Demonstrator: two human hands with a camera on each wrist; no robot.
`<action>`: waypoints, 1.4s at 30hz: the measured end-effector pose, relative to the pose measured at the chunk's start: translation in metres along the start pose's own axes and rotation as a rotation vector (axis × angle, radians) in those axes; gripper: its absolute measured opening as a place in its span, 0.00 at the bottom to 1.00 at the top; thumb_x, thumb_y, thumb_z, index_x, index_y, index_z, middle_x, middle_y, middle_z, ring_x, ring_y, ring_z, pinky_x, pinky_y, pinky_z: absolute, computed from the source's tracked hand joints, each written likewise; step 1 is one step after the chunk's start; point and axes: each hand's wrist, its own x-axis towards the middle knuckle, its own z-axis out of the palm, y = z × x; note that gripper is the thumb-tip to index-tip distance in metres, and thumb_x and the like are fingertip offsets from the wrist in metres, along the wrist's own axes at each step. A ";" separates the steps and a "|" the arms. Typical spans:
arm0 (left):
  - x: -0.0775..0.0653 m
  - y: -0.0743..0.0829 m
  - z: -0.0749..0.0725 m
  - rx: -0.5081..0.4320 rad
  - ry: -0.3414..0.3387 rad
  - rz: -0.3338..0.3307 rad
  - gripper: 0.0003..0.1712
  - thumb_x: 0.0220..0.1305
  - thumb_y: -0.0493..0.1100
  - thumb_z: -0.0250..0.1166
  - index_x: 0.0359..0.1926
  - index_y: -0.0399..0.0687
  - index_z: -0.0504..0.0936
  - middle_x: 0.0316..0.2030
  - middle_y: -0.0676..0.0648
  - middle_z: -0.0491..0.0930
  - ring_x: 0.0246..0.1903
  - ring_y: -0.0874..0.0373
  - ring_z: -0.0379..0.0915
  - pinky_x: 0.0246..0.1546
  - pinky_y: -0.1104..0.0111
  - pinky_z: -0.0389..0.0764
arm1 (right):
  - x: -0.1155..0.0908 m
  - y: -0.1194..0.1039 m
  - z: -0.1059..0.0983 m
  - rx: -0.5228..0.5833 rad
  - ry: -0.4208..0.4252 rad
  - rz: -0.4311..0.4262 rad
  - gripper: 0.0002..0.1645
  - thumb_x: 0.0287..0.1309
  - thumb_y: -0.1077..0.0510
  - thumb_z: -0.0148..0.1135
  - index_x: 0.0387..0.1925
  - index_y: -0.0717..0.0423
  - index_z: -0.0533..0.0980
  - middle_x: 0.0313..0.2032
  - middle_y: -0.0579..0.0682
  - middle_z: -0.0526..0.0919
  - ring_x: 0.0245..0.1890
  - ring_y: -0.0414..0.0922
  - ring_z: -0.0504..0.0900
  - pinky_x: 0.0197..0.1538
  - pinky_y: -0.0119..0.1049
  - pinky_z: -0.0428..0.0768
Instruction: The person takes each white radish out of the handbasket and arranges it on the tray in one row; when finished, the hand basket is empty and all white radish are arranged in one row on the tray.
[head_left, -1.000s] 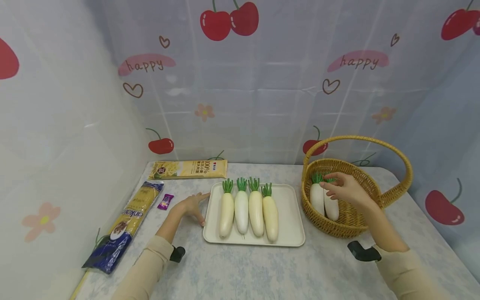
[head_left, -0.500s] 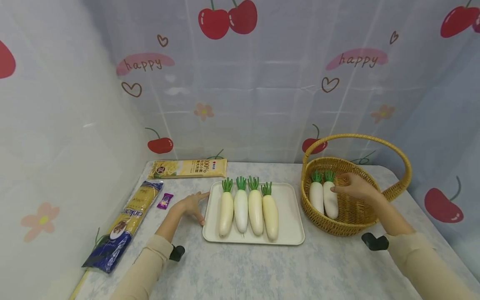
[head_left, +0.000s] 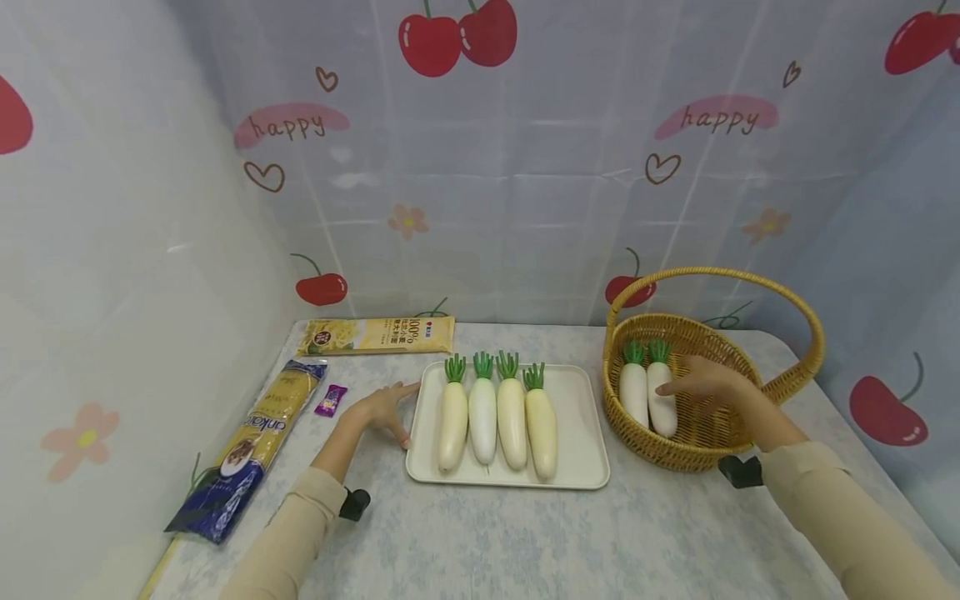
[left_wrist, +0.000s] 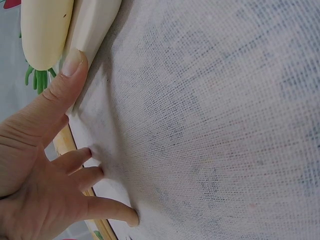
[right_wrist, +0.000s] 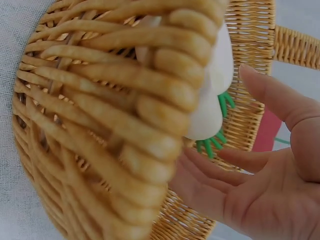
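My left hand [head_left: 382, 414] rests at the left edge of a cream tray [head_left: 585, 429], thumb on its rim and the other fingers spread on the cloth. Several white radishes [head_left: 512, 425] with green tops lie side by side on the tray. Inside a wicker basket [head_left: 693, 457], my right hand [head_left: 708, 383] reaches toward two more radishes. The right-hand white radish [head_left: 662, 404] is nearest to it. In the right wrist view the thumb [right_wrist: 260, 82] stands apart from the fingers, which extend beside the green leaves [right_wrist: 210, 145]. Part of those fingers is hidden by the basket wall.
The basket's tall handle [head_left: 720, 273] arches over its opening. Left of the tray lie a blue and gold pasta packet [head_left: 247, 450] and a small purple candy [head_left: 331, 401]. A yellow noodle packet [head_left: 378, 337] lies behind, near the printed curtain [head_left: 525, 217].
My right hand has moved from over the radishes' green tops to the right, then lower into the basket beside the right-hand radish. My left hand stays at the tray edge.
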 end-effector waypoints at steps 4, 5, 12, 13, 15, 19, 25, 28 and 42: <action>0.001 0.001 -0.001 -0.003 -0.005 -0.007 0.65 0.34 0.42 0.81 0.72 0.45 0.53 0.69 0.28 0.45 0.67 0.28 0.41 0.61 0.36 0.52 | 0.007 0.002 0.000 0.048 -0.034 0.016 0.60 0.61 0.49 0.58 0.67 0.74 0.26 0.65 0.79 0.33 0.57 0.73 0.65 0.48 0.56 0.78; 0.001 0.001 -0.001 -0.001 -0.006 -0.007 0.65 0.34 0.42 0.81 0.72 0.45 0.53 0.69 0.27 0.45 0.67 0.28 0.41 0.61 0.36 0.52 | 0.009 0.002 0.000 0.059 -0.040 0.023 0.60 0.61 0.50 0.58 0.67 0.75 0.26 0.65 0.80 0.33 0.57 0.73 0.64 0.49 0.56 0.78; 0.002 0.002 -0.001 -0.004 -0.011 -0.009 0.64 0.35 0.42 0.80 0.72 0.46 0.53 0.70 0.28 0.45 0.67 0.28 0.41 0.61 0.36 0.52 | 0.020 0.006 -0.001 0.071 -0.062 0.046 0.57 0.62 0.53 0.57 0.65 0.80 0.28 0.63 0.82 0.36 0.54 0.71 0.70 0.46 0.52 0.80; 0.002 0.002 -0.001 -0.007 -0.010 -0.010 0.64 0.35 0.42 0.80 0.73 0.46 0.53 0.70 0.28 0.45 0.67 0.28 0.40 0.61 0.36 0.52 | 0.021 0.006 0.000 0.078 -0.067 0.049 0.57 0.62 0.54 0.57 0.65 0.80 0.28 0.63 0.82 0.37 0.54 0.71 0.69 0.45 0.51 0.81; 0.002 0.002 -0.001 -0.006 -0.009 -0.006 0.64 0.35 0.42 0.80 0.72 0.45 0.53 0.70 0.28 0.45 0.67 0.28 0.40 0.62 0.36 0.52 | 0.024 0.008 0.000 0.094 -0.071 0.052 0.57 0.62 0.55 0.57 0.64 0.81 0.27 0.63 0.83 0.39 0.54 0.71 0.69 0.45 0.50 0.81; 0.003 0.001 -0.001 -0.004 -0.006 -0.001 0.65 0.34 0.42 0.81 0.72 0.45 0.53 0.70 0.28 0.45 0.67 0.28 0.41 0.62 0.37 0.52 | 0.030 0.012 0.003 0.113 -0.078 0.058 0.56 0.63 0.54 0.56 0.64 0.81 0.26 0.61 0.84 0.44 0.53 0.71 0.70 0.44 0.50 0.81; 0.003 -0.001 0.000 -0.010 -0.004 -0.002 0.65 0.34 0.42 0.81 0.72 0.45 0.53 0.70 0.28 0.45 0.67 0.27 0.41 0.61 0.36 0.53 | 0.037 0.016 0.006 0.134 -0.088 0.053 0.58 0.64 0.53 0.55 0.63 0.81 0.22 0.62 0.85 0.35 0.55 0.74 0.67 0.46 0.52 0.80; 0.002 -0.002 0.001 -0.011 0.000 0.000 0.64 0.34 0.42 0.81 0.72 0.45 0.53 0.69 0.27 0.46 0.66 0.27 0.41 0.61 0.36 0.52 | 0.039 0.016 0.006 0.129 -0.088 0.048 0.59 0.64 0.53 0.55 0.62 0.82 0.22 0.62 0.84 0.34 0.56 0.74 0.66 0.46 0.51 0.80; 0.001 -0.001 0.001 -0.017 -0.004 -0.001 0.64 0.35 0.42 0.81 0.72 0.45 0.53 0.69 0.27 0.45 0.67 0.27 0.41 0.61 0.36 0.52 | 0.033 0.015 0.005 0.028 -0.034 0.012 0.43 0.62 0.54 0.53 0.58 0.86 0.45 0.52 0.81 0.61 0.45 0.64 0.77 0.41 0.48 0.82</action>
